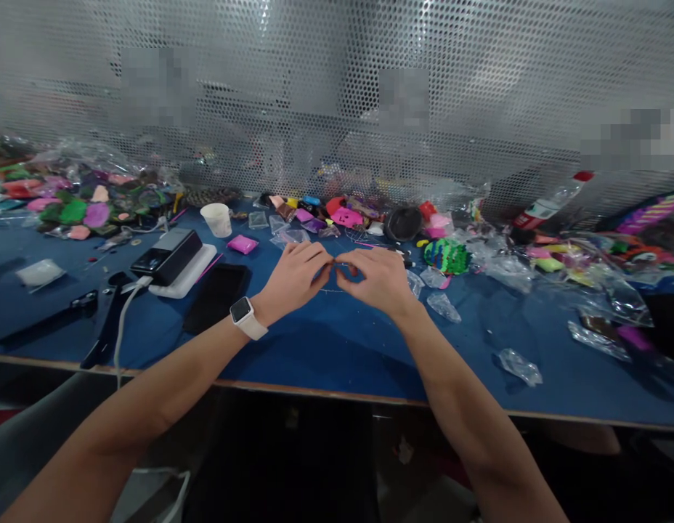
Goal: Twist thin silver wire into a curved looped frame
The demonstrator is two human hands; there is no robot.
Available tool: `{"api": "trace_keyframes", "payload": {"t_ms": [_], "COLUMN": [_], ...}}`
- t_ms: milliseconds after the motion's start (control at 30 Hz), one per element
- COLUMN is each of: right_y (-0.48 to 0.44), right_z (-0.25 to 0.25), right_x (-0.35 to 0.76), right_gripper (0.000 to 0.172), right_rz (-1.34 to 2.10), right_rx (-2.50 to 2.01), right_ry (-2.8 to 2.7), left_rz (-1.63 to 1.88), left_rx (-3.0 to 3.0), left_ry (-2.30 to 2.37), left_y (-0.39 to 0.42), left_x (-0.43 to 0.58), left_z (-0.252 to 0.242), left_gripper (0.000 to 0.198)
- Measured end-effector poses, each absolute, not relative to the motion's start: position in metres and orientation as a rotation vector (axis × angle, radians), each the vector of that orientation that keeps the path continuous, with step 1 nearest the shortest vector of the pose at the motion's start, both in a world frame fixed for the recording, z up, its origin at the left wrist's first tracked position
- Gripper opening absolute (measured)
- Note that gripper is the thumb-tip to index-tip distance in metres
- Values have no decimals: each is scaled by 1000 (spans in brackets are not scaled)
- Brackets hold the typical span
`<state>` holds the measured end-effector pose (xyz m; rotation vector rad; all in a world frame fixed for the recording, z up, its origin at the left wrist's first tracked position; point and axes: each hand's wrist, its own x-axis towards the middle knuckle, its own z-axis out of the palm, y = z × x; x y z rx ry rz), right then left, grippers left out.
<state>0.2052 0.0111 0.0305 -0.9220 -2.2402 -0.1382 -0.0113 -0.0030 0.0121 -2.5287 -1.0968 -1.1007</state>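
Over the middle of the blue table (326, 349), my left hand (300, 272) and my right hand (378, 280) meet at the fingertips. Both are closed in a pinch, thumb against fingers. Whatever lies between the tips is too small or hidden to name. My left wrist wears a watch (244, 314) with a pale band. Behind the hands lie a pink clay figure (346, 216) and other bits of coloured clay. A pink packet (242, 244) rests to the left of my left hand, and clear plastic wrappers (444, 307) lie just right of my right hand.
At left stand a paper cup (216, 220), a black device (168, 258) with a white cable, and a dark phone-like slab (217, 298). Heaped clay (75, 211) fills the back left. A green striped clay piece (447, 257) and a tilted bottle (549, 203) are at right, before a perforated metal screen (315, 87).
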Motion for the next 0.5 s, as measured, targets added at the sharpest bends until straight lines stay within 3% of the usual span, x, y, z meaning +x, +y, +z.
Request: {"api": "trace_keyframes", "payload": {"t_ms": [100,333,400,500], "right_y": [10,21,23,22], "right_z": [31,35,38,43], "right_x": [205,209,213,219], "right_gripper": [19,13,20,31], "right_rz": [12,620,851,1169], "right_rx": [-967,-900,-865,-790], "right_ry": [-2161,-2035,-2006,-2006], "left_rz": [-1141,-1440,-1559,-1803], "left_rx": [-2508,-2643,-2761,-2987], "left_ry": [-1124,-1169,-1178,-1201], "left_y": [-1,12,16,21], "left_x": [-12,-17,-21,-25], "left_z": [11,7,5,3], "left_gripper": [14,17,27,59]}}
